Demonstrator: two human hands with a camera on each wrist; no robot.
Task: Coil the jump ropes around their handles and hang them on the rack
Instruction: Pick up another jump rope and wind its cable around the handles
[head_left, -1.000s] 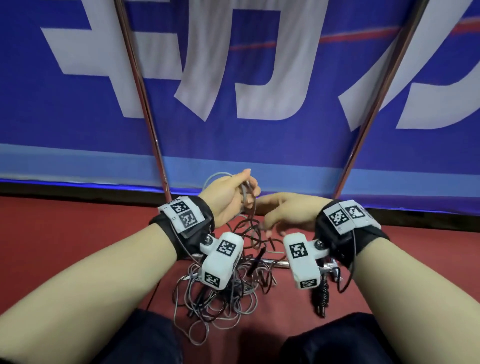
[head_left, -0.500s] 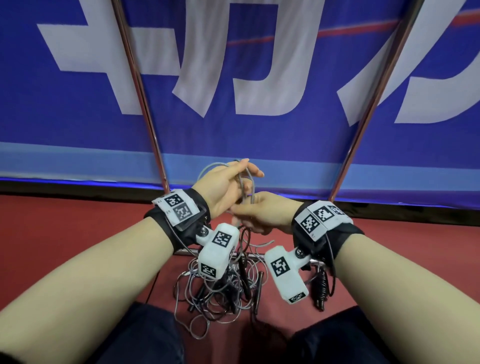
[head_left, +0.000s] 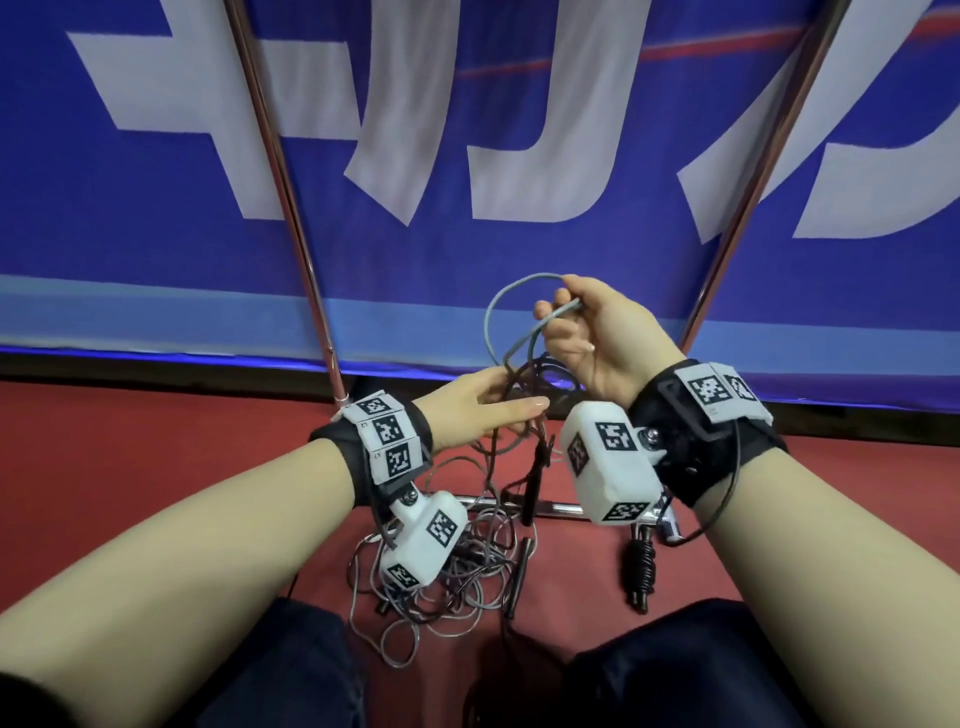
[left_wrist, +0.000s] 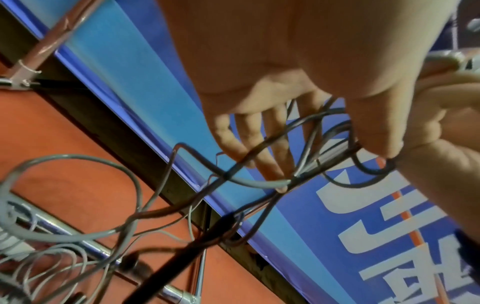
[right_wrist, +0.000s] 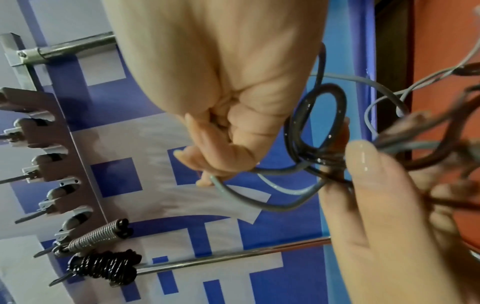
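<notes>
Head view: right hand (head_left: 597, 338) pinches the grey jump rope (head_left: 506, 304) raised above the tangle (head_left: 441, 582) on the floor. Left hand (head_left: 467, 410) grasps dark cords, now lower than before. Right wrist view alone shows two coiled ropes (right_wrist: 101, 255) hung on the rack (right_wrist: 46, 144).

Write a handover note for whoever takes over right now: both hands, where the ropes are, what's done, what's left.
Right hand pinches a grey rope loop, lifted above the tangle.
Left hand holds the crossing dark and grey strands lower down.
Pile of tangled ropes lies on the red floor by the rack base bar.
Done: two coiled ropes, grey and black, hang on the rack.
Left: untangle, coil, hang the rest.
</notes>
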